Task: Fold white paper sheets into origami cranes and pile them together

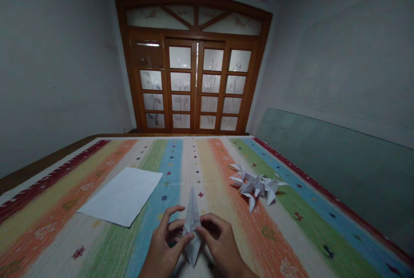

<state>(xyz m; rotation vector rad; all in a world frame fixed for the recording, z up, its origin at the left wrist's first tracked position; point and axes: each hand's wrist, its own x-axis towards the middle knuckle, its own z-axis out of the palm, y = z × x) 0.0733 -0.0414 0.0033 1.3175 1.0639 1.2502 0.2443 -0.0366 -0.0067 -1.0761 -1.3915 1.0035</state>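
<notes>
White paper stands up between my fingers: a long, narrow folded paper piece (192,226), pointed at both ends, sits right in front of me, and I have it by its middle. My left hand (164,243) curls in from that piece's left side, with thumb and forefinger closed on the paper. My right hand (220,243) mirrors it from the other side, its fingertips (201,229) pressed against the folds. Neither hand is released; both are pinching lightly rather than clenching. The piece rests low over a striped woven rug (271,243), just above the cloth.

I judge that I'm at a shaping stage, working on the narrow folds of this piece. The next move calls for a firm pinch at the middle, keeping both points lined up while the creases are pressed.

Ahead and to the left of the piece lies a flat white paper sheet (121,196). Ahead and to the right sits a small heap of folded paper figures (257,185), all spiky points. Far beyond the piece, wooden doors with frosted glass panes (194,83) close off the room, and a greenish glass panel (333,157) leans at the right.
</notes>
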